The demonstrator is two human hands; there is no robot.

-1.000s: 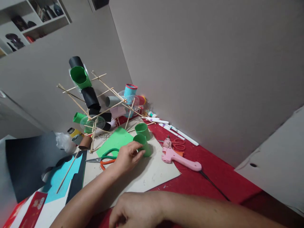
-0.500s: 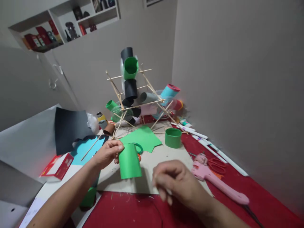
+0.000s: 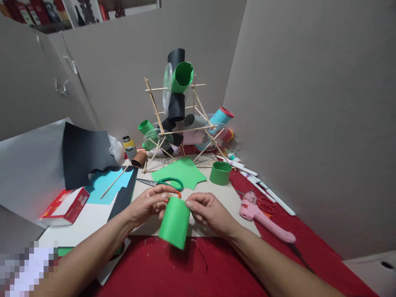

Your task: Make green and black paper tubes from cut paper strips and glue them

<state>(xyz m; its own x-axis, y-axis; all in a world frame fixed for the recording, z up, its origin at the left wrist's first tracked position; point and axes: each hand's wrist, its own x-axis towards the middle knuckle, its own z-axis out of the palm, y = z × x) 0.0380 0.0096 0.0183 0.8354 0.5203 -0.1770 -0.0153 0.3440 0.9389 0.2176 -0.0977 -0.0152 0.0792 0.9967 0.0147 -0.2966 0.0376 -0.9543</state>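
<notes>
Left grip [image 3: 147,207], forearm slanting in from lower left, pinches the upper left of a tilted green tube [image 3: 175,224], held above the near edge of a pale board [image 3: 229,199] on the desk [image 3: 148,270]. Right grip [image 3: 213,212], knuckles upward, pinches the tube's upper right. Pink glue gun [image 3: 269,225] lies toward the desk's right edge.

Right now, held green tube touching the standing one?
Apart. The head view shows a gap of pale board between the held green tube and the standing green tube.
</notes>
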